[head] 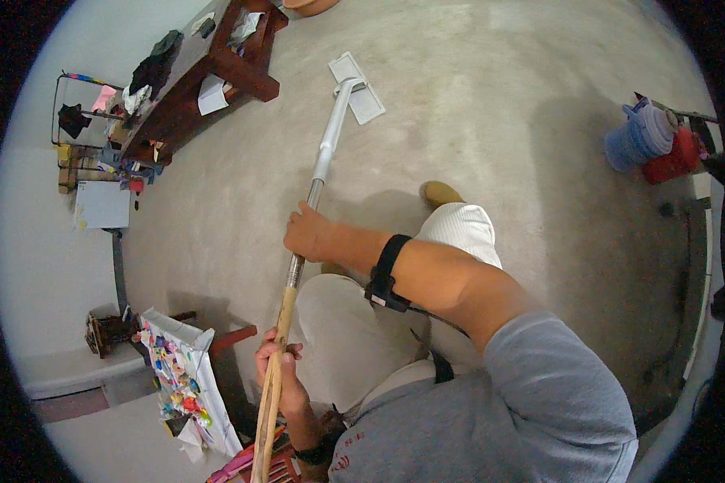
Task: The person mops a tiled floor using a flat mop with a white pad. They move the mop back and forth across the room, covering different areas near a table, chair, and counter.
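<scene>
A long pole runs from the bottom edge up to a flat mop head (pixel 370 104) lying on the floor. Its lower part is a wooden shaft (pixel 285 314), joined to a metal section and then a white plastic section (pixel 332 133). My right hand (pixel 307 232) is wrapped around the metal section, with the forearm crossing in front of my body. Lower down, my left hand (pixel 282 365) grips the wooden shaft near my thigh. A black strap with a small device (pixel 388 293) is on my right forearm.
A dark wooden bench (pixel 217 57) with clothes stands at upper left. A cluttered white table (pixel 217 386) with small colourful items is at lower left. Blue (pixel 631 145) and red containers (pixel 673 160) stand at right. An orange-brown basin (pixel 311 7) shows at the top.
</scene>
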A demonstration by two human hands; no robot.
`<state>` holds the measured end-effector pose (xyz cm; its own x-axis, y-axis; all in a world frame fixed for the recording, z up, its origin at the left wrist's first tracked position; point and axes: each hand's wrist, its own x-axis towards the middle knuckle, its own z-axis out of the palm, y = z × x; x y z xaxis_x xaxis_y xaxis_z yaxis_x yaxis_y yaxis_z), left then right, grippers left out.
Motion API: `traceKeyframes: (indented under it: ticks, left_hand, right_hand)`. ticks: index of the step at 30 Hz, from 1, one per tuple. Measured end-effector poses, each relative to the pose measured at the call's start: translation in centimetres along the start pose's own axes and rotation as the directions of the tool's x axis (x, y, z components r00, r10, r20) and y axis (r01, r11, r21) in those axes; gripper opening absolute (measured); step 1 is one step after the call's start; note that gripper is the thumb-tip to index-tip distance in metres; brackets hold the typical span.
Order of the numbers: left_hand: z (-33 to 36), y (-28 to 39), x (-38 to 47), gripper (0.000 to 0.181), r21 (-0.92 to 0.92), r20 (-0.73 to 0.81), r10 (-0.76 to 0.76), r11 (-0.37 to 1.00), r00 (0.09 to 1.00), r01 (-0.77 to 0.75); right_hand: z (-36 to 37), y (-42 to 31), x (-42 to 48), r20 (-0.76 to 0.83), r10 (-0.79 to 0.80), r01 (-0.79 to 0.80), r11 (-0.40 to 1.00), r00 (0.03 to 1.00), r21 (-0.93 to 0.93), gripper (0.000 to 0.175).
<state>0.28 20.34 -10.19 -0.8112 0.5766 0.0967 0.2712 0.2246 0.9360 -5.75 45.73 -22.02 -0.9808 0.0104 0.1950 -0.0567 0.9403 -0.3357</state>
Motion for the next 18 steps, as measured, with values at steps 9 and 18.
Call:
traceKeyframes:
  ticks: [9,18]
  left_hand:
    - [0.7,-1.6,-1.1,0.044,0.005,-0.004,0.045,0.999,0.999,-0.045]
    - [2.2,-2.3,0.9,0.044,-0.073,0.016,-0.060,0.995,0.998,0.061]
  right_hand:
    - [0.5,-0.6,-0.4,-0.053,-0.078,0.077,0.997,0.996,-0.030,0.009]
    - [-2.0,-1.7,-0.7,0.017,-0.173,0.172,0.984,0.985,0.044,0.010]
